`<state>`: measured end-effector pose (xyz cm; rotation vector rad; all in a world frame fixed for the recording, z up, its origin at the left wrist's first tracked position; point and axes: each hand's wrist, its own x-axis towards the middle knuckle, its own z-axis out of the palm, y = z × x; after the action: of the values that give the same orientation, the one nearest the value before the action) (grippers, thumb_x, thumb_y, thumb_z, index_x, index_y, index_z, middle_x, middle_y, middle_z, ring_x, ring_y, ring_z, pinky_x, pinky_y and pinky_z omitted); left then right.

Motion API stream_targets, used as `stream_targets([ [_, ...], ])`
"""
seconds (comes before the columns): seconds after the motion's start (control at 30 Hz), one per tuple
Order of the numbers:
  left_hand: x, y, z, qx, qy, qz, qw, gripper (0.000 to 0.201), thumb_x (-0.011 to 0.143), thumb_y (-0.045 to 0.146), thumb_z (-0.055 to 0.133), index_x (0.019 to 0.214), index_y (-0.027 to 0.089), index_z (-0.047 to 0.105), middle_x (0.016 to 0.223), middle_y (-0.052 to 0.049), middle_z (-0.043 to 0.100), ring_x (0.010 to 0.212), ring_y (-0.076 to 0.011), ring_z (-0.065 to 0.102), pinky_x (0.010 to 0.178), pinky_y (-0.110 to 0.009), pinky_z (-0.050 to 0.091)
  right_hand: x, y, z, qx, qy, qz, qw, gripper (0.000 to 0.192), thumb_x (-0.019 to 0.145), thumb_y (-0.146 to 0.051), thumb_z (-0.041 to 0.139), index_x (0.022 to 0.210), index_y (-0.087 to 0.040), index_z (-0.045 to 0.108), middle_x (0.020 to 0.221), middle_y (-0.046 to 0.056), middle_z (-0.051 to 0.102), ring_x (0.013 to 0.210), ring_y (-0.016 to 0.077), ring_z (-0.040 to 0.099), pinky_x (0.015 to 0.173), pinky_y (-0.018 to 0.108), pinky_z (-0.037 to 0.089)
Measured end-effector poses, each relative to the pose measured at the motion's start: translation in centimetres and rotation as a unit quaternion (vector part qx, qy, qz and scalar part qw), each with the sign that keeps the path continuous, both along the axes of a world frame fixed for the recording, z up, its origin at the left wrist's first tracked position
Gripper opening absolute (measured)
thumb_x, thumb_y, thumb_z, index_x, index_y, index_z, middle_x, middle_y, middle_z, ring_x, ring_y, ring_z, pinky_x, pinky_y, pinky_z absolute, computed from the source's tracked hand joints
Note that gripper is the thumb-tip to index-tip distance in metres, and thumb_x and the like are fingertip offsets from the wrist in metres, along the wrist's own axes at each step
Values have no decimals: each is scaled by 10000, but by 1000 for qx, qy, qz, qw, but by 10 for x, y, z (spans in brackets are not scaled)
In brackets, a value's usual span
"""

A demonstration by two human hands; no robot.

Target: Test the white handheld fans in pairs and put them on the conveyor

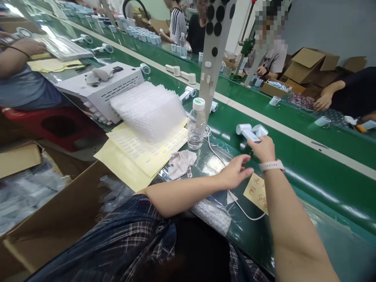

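Your right hand [263,149] is closed around a small white fan [250,132] at the near edge of the green belt [308,164], with a pale watch band on that wrist. The fan is a light, matte white piece: a squarish handle pointing left and a rounded, cylinder-like head toward the right (its far side is hidden by your fingers). It lies tilted, low over the belt edge; whether it touches the belt you cannot tell from here.

Your left hand [235,172] hovers just beside it, fingers loosely spread and empty, above the clear plastic sheet on the bench. A yellow note [255,191] with handwriting lies just under your right wrist, and a white cable [214,150] runs past it. To the left stand a water bottle [196,124] with a green-and-white cap, a crumpled cloth [182,161], sticker sheets [141,150] and a stack of bubble bags [148,106].
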<state>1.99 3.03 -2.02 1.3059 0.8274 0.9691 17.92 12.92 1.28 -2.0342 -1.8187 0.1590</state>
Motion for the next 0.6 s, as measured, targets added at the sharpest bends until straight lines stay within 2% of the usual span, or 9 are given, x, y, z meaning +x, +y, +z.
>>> stream_targets([
  [0.07,5,5,1,-124,-115,22,985,569,1034,597,535,1419,179,561,1499,-200,584,1372,-295,593,1196,-516,479,4,-43,8,3,4,42,999,369,859,-442,663,1016,-143,814,1350,203,691,1311,387,618,1113,491,501],
  [0.13,7,6,5,-198,-223,13,955,661,1058,720,377,1362,180,606,1352,-174,683,1228,-266,681,1120,-467,536,0,-95,8,16,5,91,996,483,844,-505,703,1179,-170,801,1477,183,643,1370,381,594,1148,505,495],
  [0.23,7,0,9,-304,-368,-45,878,618,967,750,602,1119,161,717,1025,-105,764,957,-230,731,999,-402,579,-6,-169,7,98,-25,173,980,669,905,-620,682,1311,-92,740,1613,273,504,1456,465,512,1193,628,442],
  [0.3,8,-5,8,-327,-363,-96,867,598,869,732,761,982,145,730,882,-76,750,816,-205,713,877,-366,592,0,-207,8,105,-3,203,974,659,955,-662,640,1330,-127,729,1635,250,499,1474,464,504,1188,644,449],
  [0.37,9,-9,4,-312,-333,-115,882,641,741,739,875,913,141,722,825,-60,735,745,-183,690,782,-333,580,15,-231,10,54,90,212,972,555,995,-650,603,1307,-210,730,1503,183,648,1372,393,619,1122,579,530],
  [0.43,9,-11,2,-264,-315,-104,906,717,604,764,939,893,147,715,818,-48,730,731,-166,680,741,-305,568,32,-244,7,-7,170,125,977,472,1032,-627,515,1190,-234,722,1184,147,779,1094,328,746,960,511,610],
  [0.5,7,-11,2,-211,-301,-102,924,783,527,798,948,901,150,720,827,-50,734,743,-163,686,734,-292,564,41,-246,-2,-39,165,-20,985,429,1000,-611,501,980,-214,663,914,157,742,867,338,732,818,525,605],
  [0.53,5,-11,3,-193,-293,-110,930,810,513,822,938,913,150,725,839,-59,740,761,-174,700,737,-296,567,41,-244,-9,-43,139,-74,987,388,956,-597,532,892,-222,605,861,168,705,844,361,709,795,549,584],
  [0.6,1,-11,7,-172,-276,-137,936,860,495,866,912,935,148,735,880,-89,760,828,-222,740,757,-322,583,31,-239,-23,-48,102,-94,989,300,861,-529,597,809,-248,503,875,196,668,924,414,680,830,593,545],
])
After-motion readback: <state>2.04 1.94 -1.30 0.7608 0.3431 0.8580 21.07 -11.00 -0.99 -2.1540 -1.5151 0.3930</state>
